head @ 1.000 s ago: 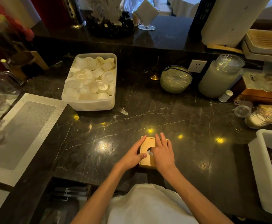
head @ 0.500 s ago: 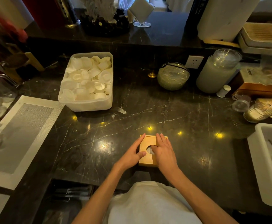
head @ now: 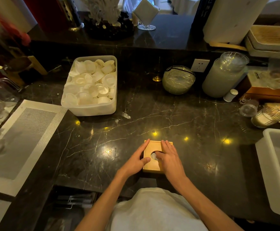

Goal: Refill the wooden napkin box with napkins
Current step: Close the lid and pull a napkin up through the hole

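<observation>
A small square wooden napkin box [head: 151, 148] with a round hole in its lid sits on the dark marble counter near the front edge. Something white shows through the hole. My left hand [head: 136, 161] lies against the box's left side, thumb on the lid. My right hand [head: 170, 158] rests flat on the lid's right half, with its thumb at the hole. Both hands press on the box. No loose napkins lie by the box.
A white tub of small white cups [head: 90, 85] stands behind left. A grey placemat [head: 19, 140] lies at the left. A glass bowl [head: 178, 80], tall jar [head: 224, 75] and small jars stand at the back right. A white bin [head: 276, 169] sits at the right edge.
My hands stay on the box in nearly the same pose. The other person's hand seen in the right bin earlier is out of view.
</observation>
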Tool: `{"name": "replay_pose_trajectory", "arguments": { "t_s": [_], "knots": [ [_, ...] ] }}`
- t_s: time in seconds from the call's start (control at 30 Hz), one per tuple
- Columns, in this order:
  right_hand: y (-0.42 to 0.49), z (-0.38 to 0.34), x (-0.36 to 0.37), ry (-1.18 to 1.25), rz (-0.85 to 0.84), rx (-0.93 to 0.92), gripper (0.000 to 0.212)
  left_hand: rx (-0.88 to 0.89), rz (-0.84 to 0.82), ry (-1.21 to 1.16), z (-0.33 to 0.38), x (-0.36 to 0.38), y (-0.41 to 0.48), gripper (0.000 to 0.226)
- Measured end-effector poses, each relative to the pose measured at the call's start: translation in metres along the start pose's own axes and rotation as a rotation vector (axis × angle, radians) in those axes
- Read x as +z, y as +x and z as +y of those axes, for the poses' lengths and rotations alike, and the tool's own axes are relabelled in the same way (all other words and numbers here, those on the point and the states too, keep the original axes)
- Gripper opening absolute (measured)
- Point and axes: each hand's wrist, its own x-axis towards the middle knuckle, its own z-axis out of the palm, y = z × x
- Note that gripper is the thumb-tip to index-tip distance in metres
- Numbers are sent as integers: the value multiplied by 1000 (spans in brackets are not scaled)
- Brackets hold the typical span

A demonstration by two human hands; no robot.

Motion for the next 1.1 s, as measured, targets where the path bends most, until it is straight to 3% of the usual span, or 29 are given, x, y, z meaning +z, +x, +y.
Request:
{"name": "replay_pose_trajectory", "arguments": {
  "t_s": [0.23,0.47,0.63,0.83,1.1],
  "knots": [
    [7,-3,4,8,64,48,19,-5,2,5,2,2,-3,77],
    [3,16,-19,229,25,40,4,10,19,86,3,3,-4,73],
    [-11,35,-18,432,26,32,8,6,36,247,10,4,3,56],
    [-14,42,-6,550,101,33,10,-24,48,258,27,0,10,21],
    [-13,51,-7,490,62,-80,11,-16,-71,324,39,-1,9,37]
  ]
}}
